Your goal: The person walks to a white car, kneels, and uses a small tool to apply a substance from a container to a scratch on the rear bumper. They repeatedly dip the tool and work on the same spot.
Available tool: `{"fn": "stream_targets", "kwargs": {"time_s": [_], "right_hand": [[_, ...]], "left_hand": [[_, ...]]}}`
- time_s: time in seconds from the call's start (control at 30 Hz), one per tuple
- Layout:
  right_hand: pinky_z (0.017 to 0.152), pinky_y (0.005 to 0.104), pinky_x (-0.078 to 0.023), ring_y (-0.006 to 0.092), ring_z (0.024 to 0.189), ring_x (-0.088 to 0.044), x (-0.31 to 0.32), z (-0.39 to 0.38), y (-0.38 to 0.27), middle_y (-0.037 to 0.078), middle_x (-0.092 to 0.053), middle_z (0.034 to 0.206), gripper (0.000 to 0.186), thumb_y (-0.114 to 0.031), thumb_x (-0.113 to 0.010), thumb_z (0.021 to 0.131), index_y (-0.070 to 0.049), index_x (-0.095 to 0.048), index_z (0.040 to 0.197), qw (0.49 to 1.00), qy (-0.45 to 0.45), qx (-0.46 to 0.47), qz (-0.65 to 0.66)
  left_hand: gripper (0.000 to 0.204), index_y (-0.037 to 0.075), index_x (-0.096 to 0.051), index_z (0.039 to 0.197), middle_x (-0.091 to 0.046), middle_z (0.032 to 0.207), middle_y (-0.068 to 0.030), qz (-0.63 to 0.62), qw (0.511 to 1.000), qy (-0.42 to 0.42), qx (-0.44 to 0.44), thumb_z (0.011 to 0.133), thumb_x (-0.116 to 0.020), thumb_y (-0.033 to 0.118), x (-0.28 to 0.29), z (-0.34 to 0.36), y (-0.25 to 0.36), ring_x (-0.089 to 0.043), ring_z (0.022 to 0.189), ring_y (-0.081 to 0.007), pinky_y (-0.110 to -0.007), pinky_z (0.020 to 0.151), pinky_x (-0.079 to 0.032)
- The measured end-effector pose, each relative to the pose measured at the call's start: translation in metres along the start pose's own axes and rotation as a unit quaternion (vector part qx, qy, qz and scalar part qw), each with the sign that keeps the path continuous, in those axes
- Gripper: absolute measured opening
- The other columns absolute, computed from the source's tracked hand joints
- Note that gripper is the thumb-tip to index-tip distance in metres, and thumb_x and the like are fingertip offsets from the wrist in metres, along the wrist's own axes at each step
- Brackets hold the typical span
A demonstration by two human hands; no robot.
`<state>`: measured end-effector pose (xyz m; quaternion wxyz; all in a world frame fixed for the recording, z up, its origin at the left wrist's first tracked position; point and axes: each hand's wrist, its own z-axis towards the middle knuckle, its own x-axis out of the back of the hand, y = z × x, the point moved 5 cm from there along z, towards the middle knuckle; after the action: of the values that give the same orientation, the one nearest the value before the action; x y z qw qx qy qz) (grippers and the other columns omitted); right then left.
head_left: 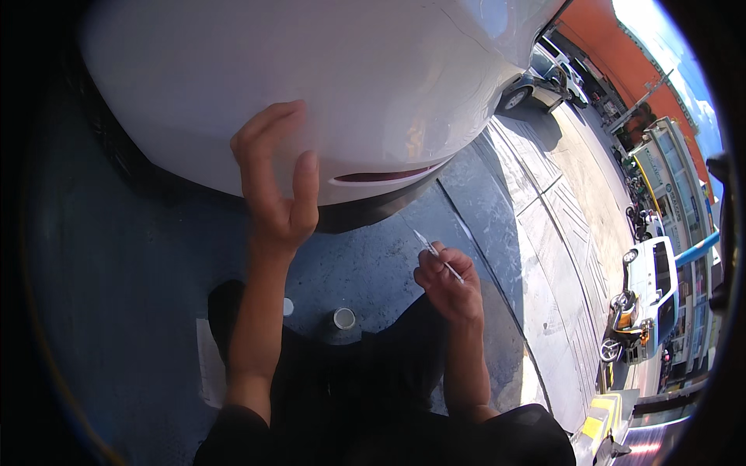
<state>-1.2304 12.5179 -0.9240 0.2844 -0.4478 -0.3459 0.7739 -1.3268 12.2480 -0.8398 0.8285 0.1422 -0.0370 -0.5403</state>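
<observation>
A white car bumper [365,85] curves across the upper part of the view, with a narrow dark-red reflector [385,176] low on its right side. My left hand [272,182] is raised at the bumper, fingers bent and thumb apart, holding nothing. Whether its fingertips touch the paint I cannot tell. Lower and to the right, my right hand [451,286] pinches a thin white stick [424,242] with a fine tip, possibly a small brush. That tip points up and left, below the reflector and apart from the bumper.
Between my knees a small open round pot [343,318] stands on the grey floor, with a small white disc [288,307] nearby. A pale flat sheet [208,361] lies by my left foot. Off to the right are a motorcycle [619,322] and a white pickup [657,287].
</observation>
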Motion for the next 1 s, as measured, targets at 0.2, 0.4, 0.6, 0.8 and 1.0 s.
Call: {"fn": "stream_targets", "kwargs": {"time_s": [0.2, 0.4, 0.6, 0.8, 1.0], "right_hand": [[0.077, 0.0307, -0.044, 0.0138, 0.093, -0.052, -0.044, 0.065, -0.053, 0.002, -0.063, 0.114, 0.027, -0.017, -0.057, 0.109, -0.013, -0.071, 0.131, 0.991, 0.030, 0.121, 0.052], [0.087, 0.0326, -0.048, 0.0144, 0.112, -0.058, -0.095, 0.118, -0.098, 0.002, -0.066, 0.126, 0.029, -0.021, -0.056, 0.110, -0.011, -0.069, 0.134, 0.969, 0.017, 0.244, 0.040], [0.087, 0.0309, -0.051, 0.0136, 0.102, -0.065, -0.115, 0.148, -0.113, 0.009, -0.072, 0.124, 0.025, -0.019, -0.064, 0.107, -0.002, -0.073, 0.124, 0.896, 0.155, 0.398, -0.121], [0.092, 0.0314, -0.052, 0.0139, 0.102, -0.067, -0.117, 0.176, -0.109, 0.011, -0.074, 0.112, 0.027, -0.019, -0.069, 0.104, 0.002, -0.070, 0.121, 0.844, 0.221, 0.453, -0.182], [0.092, 0.0293, -0.052, 0.0136, 0.100, -0.068, -0.125, 0.186, -0.104, 0.009, -0.074, 0.105, 0.021, -0.016, -0.069, 0.104, 0.000, -0.068, 0.116, 0.825, 0.253, 0.467, -0.193]], "left_hand": [[0.031, 0.005, -0.060, 0.125, -0.062, 0.129, -0.0146, -0.033, 0.999, 0.029, -0.020, 0.096, -0.061, 0.014, -0.028, 0.013, 0.030, -0.053, 0.122, -0.0294, -0.043, 0.105, -0.043], [0.038, 0.005, -0.058, 0.127, -0.059, 0.132, -0.0133, -0.024, 0.994, 0.093, -0.055, 0.092, -0.072, 0.012, -0.055, 0.045, 0.058, -0.050, 0.125, -0.0291, -0.042, 0.104, -0.041], [0.058, 0.002, -0.045, 0.143, -0.047, 0.141, -0.0144, 0.009, 0.991, 0.131, -0.034, 0.093, -0.074, 0.007, -0.077, 0.069, 0.059, -0.046, 0.132, -0.0283, -0.040, 0.107, -0.042], [0.081, 0.002, -0.035, 0.151, -0.039, 0.145, -0.0142, 0.037, 0.988, 0.148, -0.011, 0.092, -0.083, 0.029, -0.086, 0.071, 0.038, -0.044, 0.136, -0.0289, -0.041, 0.108, -0.044], [0.083, -0.001, -0.040, 0.147, -0.041, 0.146, -0.0173, -0.014, 0.986, 0.168, -0.005, 0.090, -0.084, 0.041, -0.088, 0.074, 0.032, -0.042, 0.134, -0.0340, -0.045, 0.107, -0.043]]}}
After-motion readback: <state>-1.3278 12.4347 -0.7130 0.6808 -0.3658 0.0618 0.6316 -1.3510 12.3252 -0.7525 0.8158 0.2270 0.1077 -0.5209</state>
